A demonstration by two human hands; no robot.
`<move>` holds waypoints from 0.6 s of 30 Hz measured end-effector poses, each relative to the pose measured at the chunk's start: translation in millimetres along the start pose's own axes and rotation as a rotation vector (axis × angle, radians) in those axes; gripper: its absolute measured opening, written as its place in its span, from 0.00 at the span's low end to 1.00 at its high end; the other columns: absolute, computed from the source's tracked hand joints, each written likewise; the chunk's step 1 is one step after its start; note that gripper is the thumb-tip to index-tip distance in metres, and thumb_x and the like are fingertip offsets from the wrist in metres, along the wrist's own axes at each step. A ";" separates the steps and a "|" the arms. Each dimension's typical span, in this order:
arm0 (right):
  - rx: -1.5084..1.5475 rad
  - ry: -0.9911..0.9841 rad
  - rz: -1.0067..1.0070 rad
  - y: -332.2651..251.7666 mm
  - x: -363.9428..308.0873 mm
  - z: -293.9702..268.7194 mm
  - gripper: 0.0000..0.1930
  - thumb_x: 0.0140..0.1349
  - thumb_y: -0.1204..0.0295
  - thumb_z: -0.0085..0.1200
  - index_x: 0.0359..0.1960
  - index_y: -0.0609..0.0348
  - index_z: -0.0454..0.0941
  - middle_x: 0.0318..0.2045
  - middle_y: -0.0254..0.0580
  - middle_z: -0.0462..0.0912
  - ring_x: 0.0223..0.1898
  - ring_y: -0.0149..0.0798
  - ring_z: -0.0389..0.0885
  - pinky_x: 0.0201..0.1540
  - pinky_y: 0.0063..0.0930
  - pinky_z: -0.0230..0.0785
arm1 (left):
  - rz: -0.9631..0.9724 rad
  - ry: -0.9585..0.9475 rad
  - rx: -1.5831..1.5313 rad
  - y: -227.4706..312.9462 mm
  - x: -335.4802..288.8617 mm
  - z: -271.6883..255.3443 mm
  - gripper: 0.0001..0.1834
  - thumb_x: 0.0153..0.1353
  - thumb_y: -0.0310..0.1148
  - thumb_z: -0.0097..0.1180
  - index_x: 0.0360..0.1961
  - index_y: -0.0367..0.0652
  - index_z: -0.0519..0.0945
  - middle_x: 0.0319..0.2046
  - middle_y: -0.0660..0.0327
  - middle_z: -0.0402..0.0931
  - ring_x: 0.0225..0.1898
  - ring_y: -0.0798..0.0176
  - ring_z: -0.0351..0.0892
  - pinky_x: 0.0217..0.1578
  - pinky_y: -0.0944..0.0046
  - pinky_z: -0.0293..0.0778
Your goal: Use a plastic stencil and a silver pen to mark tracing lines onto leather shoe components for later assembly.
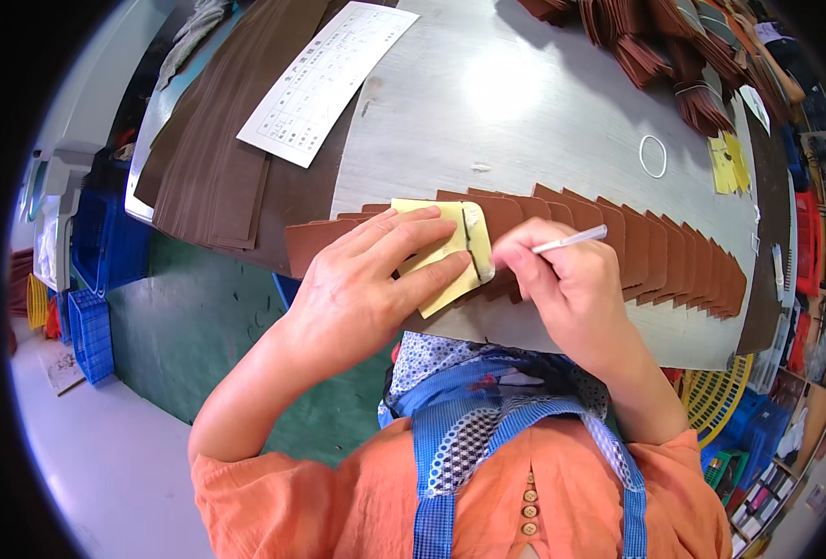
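My left hand lies with its fingers spread over a yellow card template, pressing it down. The card has a dark line near its right end and sits on top of a brown leather piece. In my right hand is a slim white pen, pinched between thumb and fingers just right of the card; its tip is hidden by my fingers. A row of overlapping reddish-brown leather pieces fans out along the table's near edge, under and beside both hands.
Long dark brown strips are stacked at the left, with a printed paper sheet on top. Bundled brown pieces lie at the far right of the metal table. A white rubber band and yellow notes lie nearby.
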State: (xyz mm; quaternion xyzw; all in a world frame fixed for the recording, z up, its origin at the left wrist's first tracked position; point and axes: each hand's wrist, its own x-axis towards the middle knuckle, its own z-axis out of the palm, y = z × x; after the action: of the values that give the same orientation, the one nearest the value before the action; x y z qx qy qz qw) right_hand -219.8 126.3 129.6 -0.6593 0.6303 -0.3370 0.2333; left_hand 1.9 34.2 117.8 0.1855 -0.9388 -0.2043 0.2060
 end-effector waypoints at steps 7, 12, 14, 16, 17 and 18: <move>0.241 0.256 0.083 16.3 -5.5 -31.6 0.12 0.76 0.69 0.54 0.39 0.66 0.84 0.30 0.40 0.85 0.28 0.30 0.81 0.32 0.25 0.72 | -0.010 -0.014 -0.100 4.3 14.0 5.0 0.26 0.45 0.18 0.65 0.50 0.46 0.87 0.53 0.54 0.81 0.58 0.46 0.82 0.55 0.52 0.81; 0.084 0.127 0.038 20.2 2.4 -11.2 0.09 0.72 0.69 0.57 0.36 0.61 0.82 0.28 0.46 0.82 0.31 0.48 0.82 0.35 0.38 0.74 | 0.048 -0.011 -0.060 6.6 24.0 13.7 0.24 0.46 0.19 0.66 0.48 0.46 0.88 0.54 0.55 0.81 0.58 0.47 0.83 0.56 0.52 0.81; 0.033 0.046 0.045 18.0 -7.4 -16.7 0.09 0.73 0.69 0.57 0.37 0.61 0.82 0.28 0.43 0.82 0.29 0.42 0.82 0.33 0.34 0.73 | 0.066 -0.018 -0.023 7.6 25.2 14.6 0.24 0.46 0.20 0.66 0.48 0.47 0.88 0.53 0.56 0.81 0.58 0.47 0.83 0.56 0.52 0.81; 0.169 0.018 0.134 14.9 -19.1 -26.1 0.09 0.73 0.69 0.56 0.37 0.62 0.83 0.28 0.42 0.82 0.28 0.38 0.82 0.32 0.31 0.72 | 0.024 -0.048 0.028 10.6 24.9 13.6 0.23 0.46 0.20 0.66 0.47 0.47 0.88 0.53 0.57 0.82 0.57 0.48 0.83 0.55 0.53 0.82; 0.300 -0.011 0.224 15.3 -24.2 -31.2 0.10 0.74 0.70 0.55 0.37 0.63 0.83 0.28 0.41 0.83 0.27 0.34 0.82 0.31 0.28 0.72 | 0.029 -0.051 0.026 12.5 26.2 12.7 0.23 0.46 0.20 0.66 0.47 0.47 0.88 0.53 0.57 0.82 0.57 0.48 0.83 0.55 0.53 0.82; 0.300 -0.006 0.228 19.7 -25.4 -35.8 0.10 0.74 0.70 0.55 0.37 0.63 0.83 0.28 0.41 0.83 0.27 0.34 0.82 0.31 0.28 0.72 | 0.005 -0.063 0.013 14.2 27.8 11.5 0.23 0.46 0.20 0.66 0.47 0.47 0.88 0.53 0.57 0.82 0.58 0.48 0.83 0.55 0.53 0.82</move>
State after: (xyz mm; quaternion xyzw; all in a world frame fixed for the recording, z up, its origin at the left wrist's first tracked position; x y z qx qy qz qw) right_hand -259.0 153.7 135.1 -0.5425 0.6430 -0.3966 0.3674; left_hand -30.7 37.7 123.4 0.1778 -0.9466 -0.2035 0.1758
